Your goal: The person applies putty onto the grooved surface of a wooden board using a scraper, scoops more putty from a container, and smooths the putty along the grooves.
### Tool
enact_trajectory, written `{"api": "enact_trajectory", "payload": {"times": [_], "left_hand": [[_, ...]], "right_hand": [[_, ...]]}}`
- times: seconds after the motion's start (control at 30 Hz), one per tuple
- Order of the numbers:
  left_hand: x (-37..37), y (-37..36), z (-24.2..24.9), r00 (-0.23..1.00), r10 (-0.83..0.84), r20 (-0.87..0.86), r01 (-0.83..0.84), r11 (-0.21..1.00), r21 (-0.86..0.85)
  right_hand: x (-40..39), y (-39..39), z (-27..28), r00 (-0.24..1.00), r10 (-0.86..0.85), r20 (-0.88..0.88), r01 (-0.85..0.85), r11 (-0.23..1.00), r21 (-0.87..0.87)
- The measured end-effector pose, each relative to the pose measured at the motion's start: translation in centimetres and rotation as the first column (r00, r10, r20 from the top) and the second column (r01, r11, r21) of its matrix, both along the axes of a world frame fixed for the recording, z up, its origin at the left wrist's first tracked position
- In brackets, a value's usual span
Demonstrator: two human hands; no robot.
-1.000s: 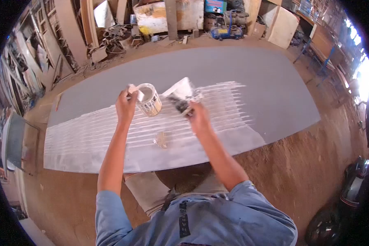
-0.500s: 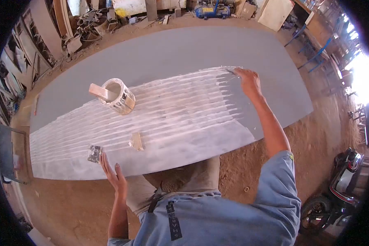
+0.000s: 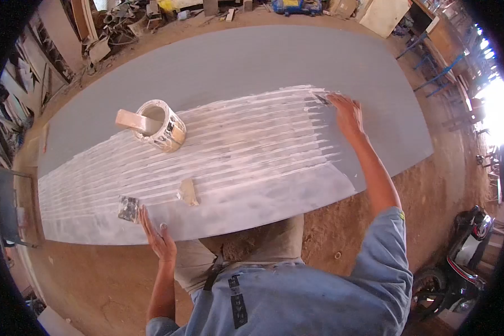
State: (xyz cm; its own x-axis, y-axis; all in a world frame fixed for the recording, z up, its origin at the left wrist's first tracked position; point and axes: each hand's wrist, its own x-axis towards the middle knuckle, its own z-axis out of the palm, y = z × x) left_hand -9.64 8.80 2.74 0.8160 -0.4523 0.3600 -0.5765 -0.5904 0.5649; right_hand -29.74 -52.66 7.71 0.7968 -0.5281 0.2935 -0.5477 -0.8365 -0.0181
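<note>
My right hand [image 3: 348,115] grips a thin, dark-edged putty spreader [image 3: 321,98], mostly covered by my fingers. It is at the right end of the top white streak on a large grey panel [image 3: 252,56]. Long bands of white putty [image 3: 246,134] run across the panel. My left hand [image 3: 159,238] is over the near edge, fingers stretched out and thumb apart. Beside its fingertips lies a stained square plate [image 3: 129,209]. A putty-smeared tub [image 3: 171,131] stands on the panel with a flat wooden paddle [image 3: 133,121] in it. Nearer me lies a beige scrap [image 3: 188,192].
A motorcycle [image 3: 459,257] is parked at the lower right on the dirt floor [image 3: 341,235]. A metal-framed stand [image 3: 14,207] is by the panel's left end. Wood scraps [image 3: 115,36] and a blue compressor [image 3: 294,5] are along the back.
My right hand has moved slightly right with the spreader, its fingers now flatter, and the top streak reaches further right. The view has shifted slightly. My left hand has barely moved.
</note>
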Motion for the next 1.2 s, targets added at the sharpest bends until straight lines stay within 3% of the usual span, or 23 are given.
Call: {"api": "enact_trajectory", "payload": {"times": [0.13, 0.23, 0.3, 0.33, 0.4, 0.53, 0.73, 0.8, 0.9, 1.2], "left_hand": [[0.2, -0.4, 0.7, 0.995, 0.041, -0.096, -0.043, 0.999, -0.012], [0.1, -1.1, 1.0, 0.992, 0.075, -0.102, -0.072, 0.997, 0.038], [0.1, -1.5, 1.0, 0.99, 0.1, -0.096, -0.094, 0.993, 0.066], [0.1, -1.7, 1.0, 0.993, 0.104, -0.05, -0.1, 0.992, 0.075], [-0.2, -1.6, 0.9, 0.993, 0.117, -0.01, -0.116, 0.989, 0.096], [0.3, -1.3, 0.5, 0.994, 0.097, 0.039, -0.102, 0.987, 0.128], [0.2, -1.6, 1.1, 0.996, 0.071, 0.061, -0.079, 0.988, 0.136], [0.1, -1.8, 1.3, 0.996, 0.063, 0.068, -0.072, 0.989, 0.132], [-0.3, -1.6, 1.4, 0.997, 0.064, 0.039, -0.069, 0.989, 0.128], [-0.1, -1.4, 0.6, 0.993, 0.109, 0.041, -0.113, 0.985, 0.13]], "right_hand": [[2.3, -0.7, -1.2, 1.0, -0.022, -0.001, 0.022, 0.997, 0.069], [2.2, 0.1, 0.7, 0.996, -0.068, -0.056, 0.069, 0.997, 0.017], [2.2, 0.5, 3.1, 0.976, -0.114, -0.185, 0.147, 0.974, 0.172], [2.3, 0.1, 2.4, 0.974, -0.113, -0.194, 0.147, 0.974, 0.17], [2.8, -0.4, 0.7, 1.0, -0.025, 0.017, 0.023, 0.997, 0.07], [4.1, 0.1, -0.6, 0.998, -0.063, 0.015, 0.061, 0.993, 0.105], [3.9, -0.8, 1.0, 0.984, -0.08, -0.161, 0.108, 0.979, 0.172], [4.0, -0.2, -0.5, 0.999, -0.014, -0.045, 0.017, 0.997, 0.078], [3.5, 0.9, -1.4, 1.0, -0.022, 0.005, 0.021, 0.992, 0.128], [0.7, 4.5, 0.7, 0.999, 0.015, -0.043, -0.005, 0.975, 0.223]]}}
